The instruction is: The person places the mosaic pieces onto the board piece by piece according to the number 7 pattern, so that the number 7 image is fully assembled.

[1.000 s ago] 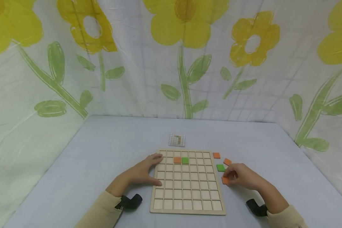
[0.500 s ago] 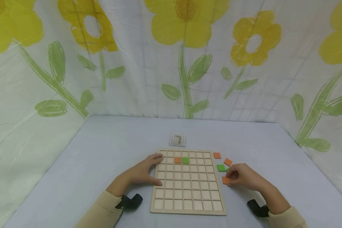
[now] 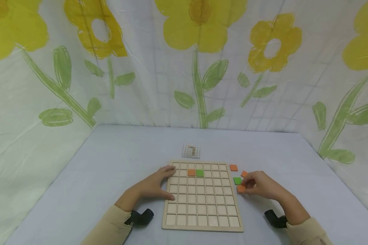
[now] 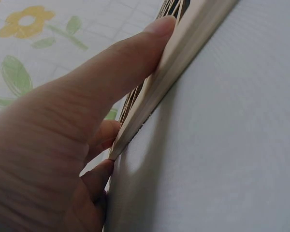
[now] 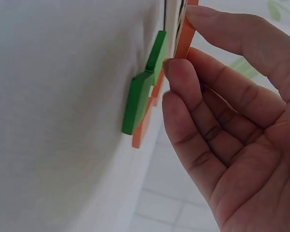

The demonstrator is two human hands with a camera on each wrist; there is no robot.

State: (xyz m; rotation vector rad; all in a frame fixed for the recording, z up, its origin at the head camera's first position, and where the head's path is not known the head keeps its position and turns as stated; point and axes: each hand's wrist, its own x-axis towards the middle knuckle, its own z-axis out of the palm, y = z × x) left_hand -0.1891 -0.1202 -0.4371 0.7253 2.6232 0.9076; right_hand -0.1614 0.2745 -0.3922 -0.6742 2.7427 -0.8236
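Observation:
A wooden grid board point(image 3: 202, 228) lies flat on the table. One orange tile point(image 3: 191, 173) and one green tile point(image 3: 199, 173) sit side by side in its second row from the back. My left hand point(image 3: 154, 183) rests on the board's left edge, fingers spread; in the left wrist view its thumb point(image 4: 135, 53) lies on the rim. Right of the board, my right hand point(image 3: 260, 185) pinches another orange tile point(image 5: 186, 36) between thumb and fingers, lifted off the table. Beneath and beside that hand are two green tiles point(image 5: 137, 104) and further orange tiles point(image 5: 142, 128), partly hidden.
A small card point(image 3: 191, 151) printed with a grid pattern lies behind the board. One loose orange tile point(image 3: 233, 167) is near the board's back right corner. A white curtain point(image 3: 147, 85) with painted yellow flowers hangs behind the table.
The right hand has picked up the orange tile nearest the person and raised it slightly, up and toward the board. The left hand and the board have stayed in place.

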